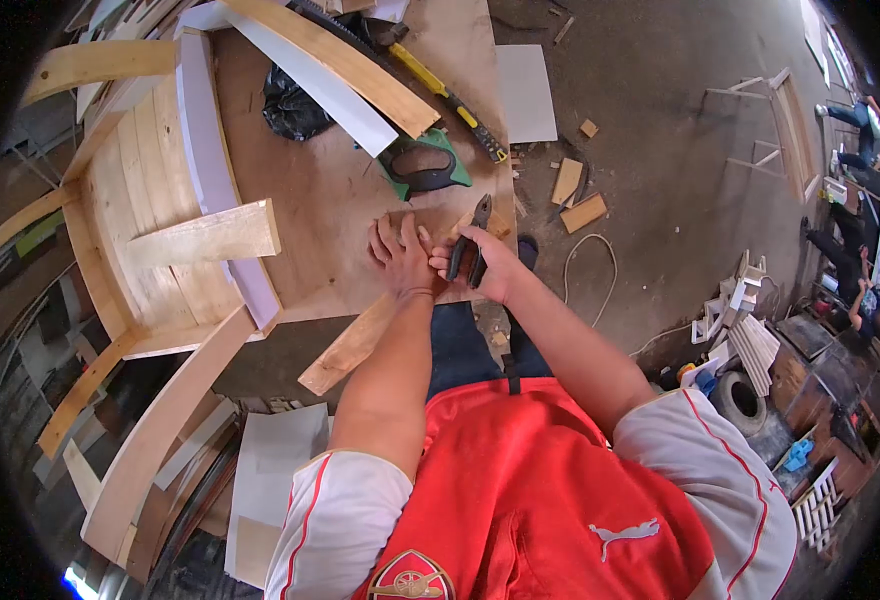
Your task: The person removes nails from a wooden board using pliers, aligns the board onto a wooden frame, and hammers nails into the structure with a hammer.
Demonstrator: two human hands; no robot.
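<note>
1. Head view: noted brown tabletop (325, 245), bare at centre, cluttered toward its far side.
2. Found along far side: black plastic bag (295, 108), white strip (335, 110) beside a longer board (360, 70), green-handled saw (432, 165), and yellow-and-black hammer (447, 97) angled toward the right edge.
3. Recorded at left of tabletop: plank frame (155, 150) with lilac edging.
4. Seen on grey floor (660, 80) to the right: white sheet (527, 92), wood offcuts (585, 213), loose pale cable (615, 262); farther off, wooden trestle (795, 140), tyre (738, 402) and stacked timber. Noted at far right: other people, small and blurred.
5. Located near the tabletop's front edge: pliers (457, 258), held in right hand (500, 268); grip wrapped around the black handles, nose pointing away from the body.
6. Located under left hand (400, 252): wooden strip (350, 345), lying aslant, near end overhanging the front edge. Noted left grip with fingers spread and bent; cannot tell whether pinching anything small.
7. Identified on red shirt (540, 480) with white sleeves: leaping-cat emblem (625, 538) and crest (410, 582) with cannon motif, cut off by the lower border; lettering too small to read.
</note>
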